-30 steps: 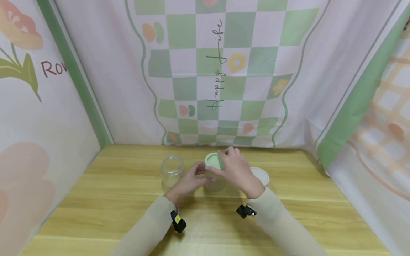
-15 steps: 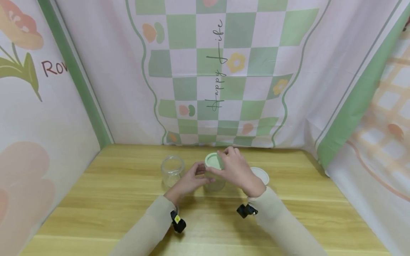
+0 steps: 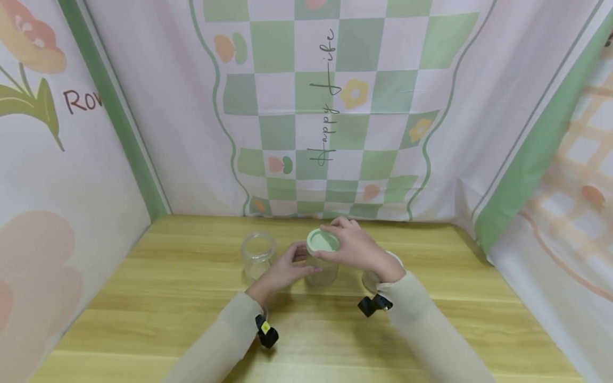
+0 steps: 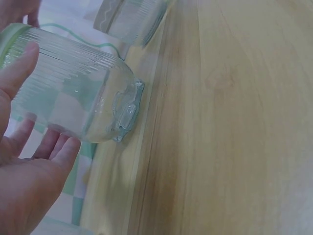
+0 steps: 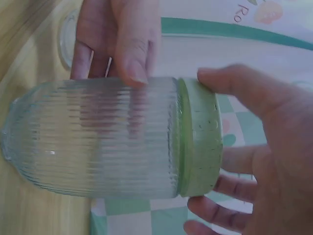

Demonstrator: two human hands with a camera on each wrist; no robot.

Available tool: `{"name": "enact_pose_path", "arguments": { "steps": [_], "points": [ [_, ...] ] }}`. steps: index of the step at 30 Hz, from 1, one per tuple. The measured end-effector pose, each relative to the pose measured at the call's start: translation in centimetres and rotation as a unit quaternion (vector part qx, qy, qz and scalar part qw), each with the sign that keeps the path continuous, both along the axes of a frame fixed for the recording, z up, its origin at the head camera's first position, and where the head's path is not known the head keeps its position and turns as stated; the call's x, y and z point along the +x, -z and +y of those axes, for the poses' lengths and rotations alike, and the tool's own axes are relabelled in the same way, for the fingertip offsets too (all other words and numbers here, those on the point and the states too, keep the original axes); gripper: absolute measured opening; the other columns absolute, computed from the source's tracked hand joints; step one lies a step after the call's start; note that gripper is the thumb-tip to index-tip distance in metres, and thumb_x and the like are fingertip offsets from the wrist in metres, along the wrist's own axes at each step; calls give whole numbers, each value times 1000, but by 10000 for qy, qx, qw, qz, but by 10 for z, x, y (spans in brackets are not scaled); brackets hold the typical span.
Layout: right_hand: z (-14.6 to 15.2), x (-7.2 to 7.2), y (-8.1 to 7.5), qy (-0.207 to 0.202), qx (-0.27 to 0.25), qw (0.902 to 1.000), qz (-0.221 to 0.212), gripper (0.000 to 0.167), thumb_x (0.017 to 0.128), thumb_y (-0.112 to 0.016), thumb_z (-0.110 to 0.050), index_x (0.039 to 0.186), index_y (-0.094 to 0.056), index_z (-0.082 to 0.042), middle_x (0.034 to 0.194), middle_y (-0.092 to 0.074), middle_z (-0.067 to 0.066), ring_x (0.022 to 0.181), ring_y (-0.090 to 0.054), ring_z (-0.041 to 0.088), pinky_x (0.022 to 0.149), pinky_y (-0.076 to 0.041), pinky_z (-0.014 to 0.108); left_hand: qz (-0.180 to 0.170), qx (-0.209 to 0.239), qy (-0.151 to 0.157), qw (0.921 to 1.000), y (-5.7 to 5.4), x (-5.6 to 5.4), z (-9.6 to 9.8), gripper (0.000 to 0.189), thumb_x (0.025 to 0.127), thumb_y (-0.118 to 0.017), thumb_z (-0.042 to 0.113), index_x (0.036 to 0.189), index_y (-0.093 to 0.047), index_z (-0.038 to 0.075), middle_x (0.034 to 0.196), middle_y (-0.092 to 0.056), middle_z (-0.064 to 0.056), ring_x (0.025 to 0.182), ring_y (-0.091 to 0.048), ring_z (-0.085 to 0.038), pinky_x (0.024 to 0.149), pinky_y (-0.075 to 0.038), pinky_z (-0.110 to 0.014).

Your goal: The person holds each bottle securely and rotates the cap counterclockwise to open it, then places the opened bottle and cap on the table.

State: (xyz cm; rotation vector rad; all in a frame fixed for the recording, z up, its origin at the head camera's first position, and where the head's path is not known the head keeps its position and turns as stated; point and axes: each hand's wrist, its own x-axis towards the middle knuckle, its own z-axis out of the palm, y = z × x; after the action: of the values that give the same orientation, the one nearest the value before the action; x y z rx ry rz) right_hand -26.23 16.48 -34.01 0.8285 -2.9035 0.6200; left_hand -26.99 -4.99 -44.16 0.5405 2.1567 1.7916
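Observation:
A clear ribbed glass jar point(image 3: 323, 275) with a pale green lid point(image 3: 322, 240) stands upright on the table in the head view. My left hand point(image 3: 283, 270) holds the jar's side, thumb on the near side and fingers behind. Its curved fingers also show against the glass in the left wrist view. My right hand point(image 3: 353, 248) grips the lid by its rim. Seen from the right wrist, the thumb lies on one edge of the green lid point(image 5: 203, 142) and the fingers curl at the opposite edge. The lid sits on the jar's mouth; the jar point(image 5: 98, 142) looks see-through.
Left of my left hand is a lidless clear glass jar point(image 3: 258, 252). Behind my right wrist is another jar point(image 3: 370, 281) with a white lid, partly hidden. The wooden table point(image 3: 316, 340) ends at a checkered cloth backdrop point(image 3: 316, 106).
My right hand has turned a little on the lid, and its wrist has shifted right, now covering more of the white-lidded jar. The left hand and held jar stay put.

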Motion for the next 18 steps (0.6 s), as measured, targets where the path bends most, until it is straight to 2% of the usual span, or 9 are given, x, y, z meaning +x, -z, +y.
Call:
{"name": "enact_pose_path", "arguments": {
  "steps": [4, 9, 14, 18],
  "points": [
    [6, -10, -2, -392, -168, 9983, -392, 73, 87, -75, -45, 145, -53, -8, 136, -49, 15, 117, -45, 33, 84, -49, 45, -15, -13, -32, 10000, 0, 0, 1, 76, 88, -77, 42, 150, -37, 21, 150, -41, -7, 137, -39, -32, 109, -40, -52],
    [13, -23, -5, -918, -307, 9911, -919, 70, 85, -74, -34, 146, -52, -9, 140, -45, 15, 120, -41, 34, 87, -46, 46, -32, 26, -38, 10000, -2, 1, 1, 76, 89, -77, 40, 150, -37, 21, 149, -41, -7, 136, -40, -31, 108, -41, -52],
    [19, -31, -6, -1213, -515, 9814, -1399, 70, 84, -74, -29, 148, -51, -12, 145, -43, 11, 123, -40, 32, 91, -44, 46, 6, 18, -33, 10000, -1, 0, 1, 76, 89, -78, 40, 150, -37, 19, 148, -43, -7, 134, -43, -30, 107, -42, -52],
    [21, -33, -5, -1328, -531, 9783, -1501, 69, 84, -75, -28, 148, -51, -17, 146, -43, 8, 123, -41, 30, 91, -44, 43, 25, 0, -35, 10000, 0, 0, 2, 77, 88, -78, 40, 150, -37, 17, 149, -43, -8, 134, -43, -31, 107, -42, -52]
  ]
}}
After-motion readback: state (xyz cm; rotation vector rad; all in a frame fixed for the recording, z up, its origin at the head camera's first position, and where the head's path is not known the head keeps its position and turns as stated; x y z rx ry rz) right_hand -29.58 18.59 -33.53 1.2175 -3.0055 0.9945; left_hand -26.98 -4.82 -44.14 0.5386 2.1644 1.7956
